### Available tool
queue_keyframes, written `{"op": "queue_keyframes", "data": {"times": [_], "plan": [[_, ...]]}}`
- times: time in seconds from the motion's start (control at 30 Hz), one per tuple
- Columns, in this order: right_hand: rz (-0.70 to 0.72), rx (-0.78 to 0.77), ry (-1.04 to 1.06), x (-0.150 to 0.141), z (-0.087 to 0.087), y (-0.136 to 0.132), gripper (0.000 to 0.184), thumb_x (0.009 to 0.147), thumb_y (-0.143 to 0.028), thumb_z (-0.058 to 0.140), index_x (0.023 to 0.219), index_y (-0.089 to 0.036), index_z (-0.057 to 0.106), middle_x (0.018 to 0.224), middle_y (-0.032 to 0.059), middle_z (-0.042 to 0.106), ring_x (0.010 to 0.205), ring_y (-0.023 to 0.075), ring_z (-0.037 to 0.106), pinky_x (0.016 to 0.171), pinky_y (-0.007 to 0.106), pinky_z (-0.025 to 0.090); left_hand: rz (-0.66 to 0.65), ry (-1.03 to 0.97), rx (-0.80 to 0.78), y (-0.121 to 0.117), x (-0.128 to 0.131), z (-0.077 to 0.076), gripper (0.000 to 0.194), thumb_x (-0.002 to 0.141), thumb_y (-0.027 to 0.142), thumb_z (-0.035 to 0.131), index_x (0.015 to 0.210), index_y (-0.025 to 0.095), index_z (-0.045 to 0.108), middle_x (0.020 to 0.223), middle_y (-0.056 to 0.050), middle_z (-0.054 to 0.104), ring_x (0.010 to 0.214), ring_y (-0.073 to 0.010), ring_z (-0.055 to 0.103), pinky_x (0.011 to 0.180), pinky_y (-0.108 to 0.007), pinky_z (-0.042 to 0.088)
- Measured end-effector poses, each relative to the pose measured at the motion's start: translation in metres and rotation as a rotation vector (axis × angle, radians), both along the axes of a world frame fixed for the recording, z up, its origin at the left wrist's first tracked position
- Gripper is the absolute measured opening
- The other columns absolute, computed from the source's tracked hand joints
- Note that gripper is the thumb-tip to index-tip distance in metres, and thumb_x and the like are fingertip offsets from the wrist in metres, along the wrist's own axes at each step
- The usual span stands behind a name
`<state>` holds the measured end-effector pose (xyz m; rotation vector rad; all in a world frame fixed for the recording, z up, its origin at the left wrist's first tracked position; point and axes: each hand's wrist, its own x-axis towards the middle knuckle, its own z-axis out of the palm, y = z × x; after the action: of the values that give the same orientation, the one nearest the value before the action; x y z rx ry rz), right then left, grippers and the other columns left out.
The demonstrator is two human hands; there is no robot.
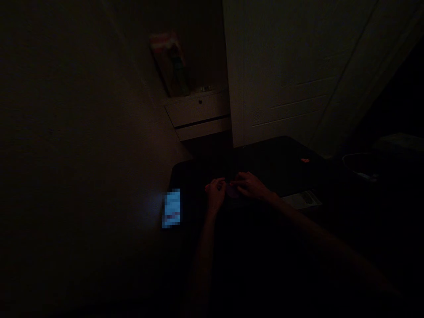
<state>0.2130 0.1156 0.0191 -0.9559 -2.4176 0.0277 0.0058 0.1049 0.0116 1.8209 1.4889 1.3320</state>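
The room is very dark. My left hand point(215, 192) and my right hand point(251, 185) rest close together on a dark table point(278, 163). Both hands have their fingers curled around a small dim object point(232, 191) between them, too dark to name. A lit phone screen point(172, 208) glows blue to the left of my left hand, near the table's left edge.
A pale paper or card point(303, 199) lies right of my right wrist. A small orange thing point(305, 160) sits further back on the table. Behind stand a white drawer unit point(198, 115), a colourful box point(170, 62) on it, and a pale door point(281, 70).
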Motion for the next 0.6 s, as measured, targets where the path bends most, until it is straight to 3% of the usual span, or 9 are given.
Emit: {"op": "queue_keyframes", "data": {"times": [0.07, 0.17, 0.23, 0.33, 0.43, 0.6], "plan": [[-0.025, 0.004, 0.054, -0.001, -0.002, 0.001, 0.038, 0.094, -0.019, 0.057, 0.13, -0.022, 0.069, 0.112, 0.011, 0.067, 0.099, 0.0226, 0.062, 0.088, 0.037, 0.045, 0.139, -0.048, 0.05, -0.001, -0.005, 0.002, 0.018, 0.09, 0.018, 0.059, 0.101, 0.017, 0.074, 0.097, -0.008, 0.071, 0.079, -0.0174, 0.064, 0.076, -0.03, 0.051], [-0.086, 0.003, 0.122, -0.001, -0.006, 0.002, 0.041, 0.095, -0.02, 0.057, 0.135, -0.022, 0.064, 0.114, 0.011, 0.067, 0.099, 0.0229, 0.063, 0.089, 0.038, 0.046, 0.469, 0.012, 0.132, -0.005, -0.018, 0.004, 0.021, 0.09, 0.019, 0.056, 0.1, 0.017, 0.074, 0.101, -0.011, 0.067, 0.096, -0.0242, 0.061, 0.09, -0.039, 0.047], [-0.11, -0.001, 0.143, -0.001, -0.008, 0.002, 0.04, 0.095, -0.021, 0.058, 0.135, -0.022, 0.064, 0.114, 0.0111, 0.067, 0.1, 0.0231, 0.064, 0.09, 0.038, 0.047, 0.542, 0.121, 0.095, -0.008, -0.027, 0.003, 0.024, 0.085, 0.021, 0.061, 0.105, 0.016, 0.074, 0.111, -0.014, 0.064, 0.11, -0.0297, 0.056, 0.1, -0.046, 0.042], [-0.125, -0.002, 0.159, 0.0, -0.008, 0.002, 0.039, 0.095, -0.022, 0.059, 0.133, -0.02, 0.066, 0.114, 0.012, 0.067, 0.099, 0.0237, 0.064, 0.089, 0.039, 0.048, 0.453, 0.257, -0.006, -0.012, -0.037, -0.001, 0.031, 0.083, 0.03, 0.067, 0.108, 0.014, 0.074, 0.112, -0.018, 0.064, 0.111, -0.0349, 0.056, 0.101, -0.051, 0.041], [-0.116, 0.005, 0.183, 0.003, -0.005, 0.002, 0.038, 0.094, -0.019, 0.059, 0.132, -0.019, 0.067, 0.112, 0.0125, 0.067, 0.099, 0.024, 0.065, 0.088, 0.04, 0.049, 0.325, 0.279, -0.008, -0.014, -0.043, -0.005, 0.021, 0.083, 0.027, 0.067, 0.099, 0.017, 0.077, 0.105, -0.016, 0.067, 0.104, -0.0329, 0.06, 0.097, -0.05, 0.044], [-0.138, -0.009, 0.363, -0.008, 0.005, -0.008, 0.04, 0.093, -0.015, 0.058, 0.131, -0.022, 0.067, 0.111, 0.0115, 0.066, 0.1, 0.0242, 0.065, 0.088, 0.04, 0.053, 0.171, -0.084, -0.053, -0.017, -0.053, -0.009, 0.019, 0.083, 0.032, 0.071, 0.094, 0.018, 0.076, 0.096, -0.011, 0.074, 0.087, -0.0244, 0.068, 0.084, -0.039, 0.053]]}}
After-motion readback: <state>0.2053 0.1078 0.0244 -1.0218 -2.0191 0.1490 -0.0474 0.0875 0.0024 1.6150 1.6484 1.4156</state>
